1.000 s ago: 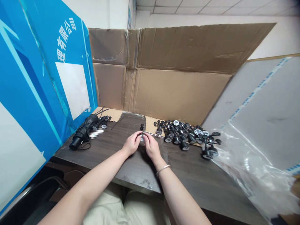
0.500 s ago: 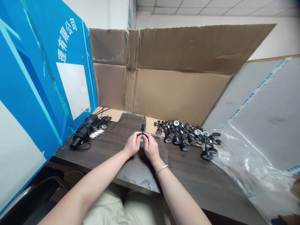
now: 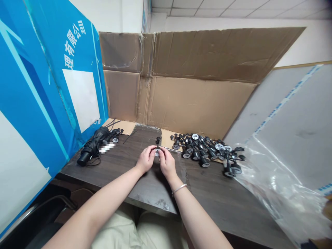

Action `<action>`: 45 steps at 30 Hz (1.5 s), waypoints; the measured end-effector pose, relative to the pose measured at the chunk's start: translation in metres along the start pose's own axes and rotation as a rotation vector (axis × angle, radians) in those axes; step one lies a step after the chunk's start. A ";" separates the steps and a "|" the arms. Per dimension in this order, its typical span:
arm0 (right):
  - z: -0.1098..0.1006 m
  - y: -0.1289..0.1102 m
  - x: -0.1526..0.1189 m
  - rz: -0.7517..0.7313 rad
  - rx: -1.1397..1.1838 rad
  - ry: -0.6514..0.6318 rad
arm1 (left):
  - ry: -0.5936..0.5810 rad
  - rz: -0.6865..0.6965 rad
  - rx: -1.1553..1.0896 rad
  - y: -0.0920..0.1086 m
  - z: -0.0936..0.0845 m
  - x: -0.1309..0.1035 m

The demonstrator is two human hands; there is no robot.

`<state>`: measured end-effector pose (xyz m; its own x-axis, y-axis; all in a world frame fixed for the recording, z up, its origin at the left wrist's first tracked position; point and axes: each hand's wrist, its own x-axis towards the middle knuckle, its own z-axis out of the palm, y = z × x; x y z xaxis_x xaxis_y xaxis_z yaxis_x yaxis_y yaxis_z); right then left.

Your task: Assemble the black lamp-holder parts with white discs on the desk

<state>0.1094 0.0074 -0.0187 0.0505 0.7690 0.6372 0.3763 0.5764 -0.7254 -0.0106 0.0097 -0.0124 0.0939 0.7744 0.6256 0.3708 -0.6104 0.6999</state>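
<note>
Pale-faced disc (image 3: 157, 152) held mid-view: left hand (image 3: 146, 160), fingers clamped on nine-o'clock edge; right hand (image 3: 167, 162), fingers clamped on three-o'clock edge. Advisable: even pressure, thumbs clear of face. Black parts (image 3: 203, 152) piled at disc's three o'clock.

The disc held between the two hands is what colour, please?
The disc is pale grey, as the head view shows.

Rocking a thin, shiny silver-coloured metal bangle (image 3: 179, 189) on the right wrist (image 3: 175, 181), bare forearms (image 3: 109, 204), plus pale greenish-beige fabric bottoms (image 3: 155, 230), kinda creased across the lap.
</note>
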 end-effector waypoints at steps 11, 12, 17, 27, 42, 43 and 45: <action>-0.001 0.006 -0.002 0.101 0.127 -0.072 | 0.028 -0.081 -0.071 0.000 -0.005 0.003; -0.001 0.006 -0.002 0.109 0.133 -0.071 | 0.020 -0.076 -0.074 0.001 -0.005 0.003; -0.003 0.006 -0.001 0.136 0.172 -0.063 | -0.010 -0.074 -0.069 0.001 -0.004 0.002; -0.005 -0.004 0.000 0.186 0.228 -0.085 | -0.023 -0.087 -0.062 0.000 -0.003 0.002; -0.003 0.002 0.001 0.126 0.110 -0.100 | 0.017 0.074 0.108 -0.005 0.001 0.002; -0.002 0.003 0.001 0.118 0.099 -0.101 | 0.016 0.082 0.121 -0.006 0.001 0.002; -0.002 0.006 0.000 0.108 0.081 -0.102 | 0.015 0.096 0.142 -0.006 0.001 0.003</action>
<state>0.1131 0.0106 -0.0221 -0.0093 0.8496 0.5274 0.2974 0.5059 -0.8097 -0.0114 0.0160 -0.0153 0.1215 0.7103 0.6934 0.4880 -0.6510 0.5814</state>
